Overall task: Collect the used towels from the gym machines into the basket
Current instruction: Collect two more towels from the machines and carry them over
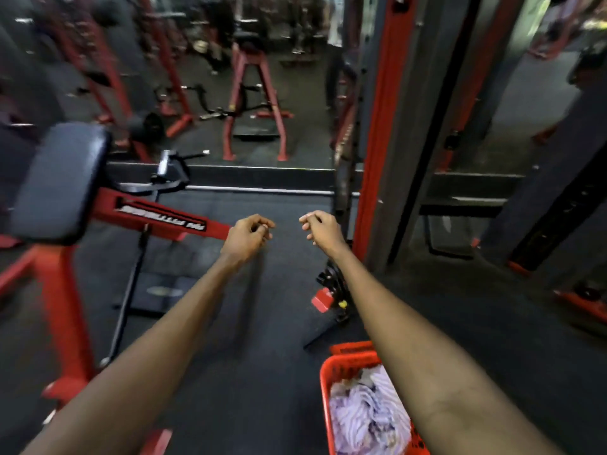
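Note:
A red plastic basket (326,382) stands on the dark floor at the lower right, partly under my right forearm. Pale lilac towels (364,418) lie crumpled inside it. Both my arms stretch forward above the floor. My left hand (248,234) has its fingers curled in and holds nothing. My right hand (320,228) is likewise curled with nothing in it. The two hands hover side by side, a small gap between them, well ahead of the basket. No towel shows on the machines in view.
A red-framed machine with a black pad (60,182) stands at the left. A tall red and grey rack upright (377,159) rises at the right, with a red-based attachment (328,297) at its foot. A mirror (256,93) behind reflects more red equipment.

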Tool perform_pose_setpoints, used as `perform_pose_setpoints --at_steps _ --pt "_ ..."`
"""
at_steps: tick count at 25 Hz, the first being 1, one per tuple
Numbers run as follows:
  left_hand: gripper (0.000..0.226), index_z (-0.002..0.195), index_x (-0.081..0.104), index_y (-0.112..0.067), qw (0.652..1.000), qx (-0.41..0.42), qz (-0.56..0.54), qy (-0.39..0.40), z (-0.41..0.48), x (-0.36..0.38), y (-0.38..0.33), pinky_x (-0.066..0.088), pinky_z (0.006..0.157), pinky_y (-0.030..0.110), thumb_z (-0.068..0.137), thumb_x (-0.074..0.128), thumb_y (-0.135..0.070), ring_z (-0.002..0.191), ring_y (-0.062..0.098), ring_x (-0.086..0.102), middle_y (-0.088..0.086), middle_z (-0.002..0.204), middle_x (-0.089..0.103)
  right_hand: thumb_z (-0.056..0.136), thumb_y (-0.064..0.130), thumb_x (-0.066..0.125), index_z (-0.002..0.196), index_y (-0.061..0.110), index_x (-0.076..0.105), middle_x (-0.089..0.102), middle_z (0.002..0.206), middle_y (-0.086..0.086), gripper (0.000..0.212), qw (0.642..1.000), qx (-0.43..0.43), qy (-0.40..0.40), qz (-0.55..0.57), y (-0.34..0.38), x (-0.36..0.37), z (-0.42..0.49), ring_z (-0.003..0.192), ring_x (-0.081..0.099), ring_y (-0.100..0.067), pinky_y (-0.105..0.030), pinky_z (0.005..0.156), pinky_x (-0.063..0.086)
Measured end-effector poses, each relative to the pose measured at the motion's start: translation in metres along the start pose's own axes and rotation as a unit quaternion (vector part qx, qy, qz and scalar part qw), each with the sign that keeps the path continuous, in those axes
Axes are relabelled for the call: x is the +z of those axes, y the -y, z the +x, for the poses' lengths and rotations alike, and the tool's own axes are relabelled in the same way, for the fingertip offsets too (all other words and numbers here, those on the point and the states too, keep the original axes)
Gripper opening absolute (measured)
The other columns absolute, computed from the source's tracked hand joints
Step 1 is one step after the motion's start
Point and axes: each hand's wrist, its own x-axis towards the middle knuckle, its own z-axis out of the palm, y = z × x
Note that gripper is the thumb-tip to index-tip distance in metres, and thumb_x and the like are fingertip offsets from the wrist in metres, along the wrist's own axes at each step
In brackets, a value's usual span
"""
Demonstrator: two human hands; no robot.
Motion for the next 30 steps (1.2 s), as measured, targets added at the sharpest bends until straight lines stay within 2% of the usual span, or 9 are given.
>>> perform_pose_setpoints --at_steps 2,5,7,10,13,19,21,25,30 --pt "0.031 0.092 0.069 -0.020 0.998 -0.017 -0.002 -0.056 -0.034 -0.059 0.018 0.048 0.057 0.021 0.092 0.047 0.002 0.053 -0.001 0.059 0.002 0.073 0.070 0.100 0.007 0.044 0.088 0.011 0.066 0.058 0.068 0.001 0.025 0.998 -0.028 0.057 0.004 0.033 0.059 -0.016 0.038 0.050 0.003 -0.011 0.037 0.035" --pt "0.029 0.094 0.068 -0.019 0.991 -0.052 -0.001 -0.127 -0.103 -0.136 0.049 0.043 0.050 0.018 0.094 0.047 0.001 0.048 -0.004 0.054 -0.001 0.072 0.069 0.098 0.007 0.045 0.083 0.013 0.067 0.058 0.064 0.000 0.027 0.990 -0.050 0.130 -0.002 0.068 0.148 -0.050 0.039 0.048 -0.002 -0.015 0.035 0.034" --pt "0.028 0.094 0.068 -0.020 0.980 -0.082 0.011 -0.182 -0.165 -0.191 0.074 0.045 0.054 0.019 0.093 0.048 0.000 0.052 -0.004 0.056 -0.002 0.072 0.069 0.099 0.010 0.046 0.081 0.018 0.067 0.060 0.064 0.003 0.029 0.979 -0.080 0.186 -0.015 0.093 0.214 -0.093 0.041 0.049 -0.003 -0.016 0.037 0.035" --pt "0.026 0.088 0.068 -0.025 0.953 -0.137 0.017 -0.270 -0.274 -0.269 0.117 0.049 0.064 0.027 0.089 0.049 -0.008 0.059 0.008 0.061 -0.003 0.071 0.071 0.101 0.010 0.046 0.087 0.014 0.067 0.059 0.066 0.002 0.025 0.950 -0.125 0.285 -0.011 0.128 0.311 -0.181 0.036 0.049 0.004 -0.011 0.035 0.033" --pt "0.024 0.086 0.067 -0.028 0.929 -0.179 0.041 -0.320 -0.379 -0.330 0.149 0.052 0.064 0.032 0.089 0.050 -0.013 0.055 0.003 0.060 -0.005 0.070 0.071 0.102 0.011 0.046 0.084 0.018 0.066 0.059 0.066 0.000 0.027 0.919 -0.162 0.359 -0.017 0.148 0.397 -0.259 0.035 0.048 0.004 -0.011 0.034 0.033" --pt "0.025 0.079 0.068 -0.029 0.829 -0.270 0.030 -0.489 -0.599 -0.421 0.193 0.058 0.069 0.039 0.086 0.048 -0.015 0.061 0.016 0.064 -0.004 0.068 0.072 0.102 0.019 0.048 0.077 0.022 0.066 0.062 0.066 0.000 0.031 0.838 -0.201 0.506 -0.019 0.164 0.557 -0.435 0.037 0.050 0.002 -0.021 0.046 0.037" --pt "0.025 0.082 0.070 -0.025 0.794 -0.293 0.024 -0.533 -0.652 -0.435 0.195 0.058 0.069 0.034 0.087 0.048 -0.013 0.062 0.015 0.064 -0.002 0.070 0.073 0.103 0.024 0.047 0.079 0.021 0.067 0.063 0.067 0.001 0.031 0.814 -0.201 0.544 -0.017 0.165 0.589 -0.483 0.040 0.051 -0.001 -0.020 0.044 0.037" --pt "0.024 0.091 0.072 -0.018 0.721 -0.342 0.027 -0.602 -0.749 -0.465 0.210 0.046 0.052 0.018 0.090 0.049 -0.011 0.055 0.009 0.059 -0.002 0.072 0.073 0.105 0.029 0.046 0.085 0.016 0.069 0.062 0.068 0.000 0.033 0.754 -0.209 0.622 -0.010 0.180 0.660 -0.576 0.049 0.052 -0.009 -0.021 0.044 0.036" --pt "0.023 0.091 0.071 -0.018 0.651 -0.402 0.030 -0.643 -0.843 -0.505 0.246 0.043 0.050 0.018 0.091 0.050 -0.009 0.055 0.011 0.060 0.002 0.075 0.075 0.104 0.025 0.045 0.089 0.012 0.071 0.062 0.068 0.000 0.033 0.694 -0.234 0.681 -0.014 0.202 0.756 -0.655 0.051 0.053 -0.013 -0.023 0.045 0.039"
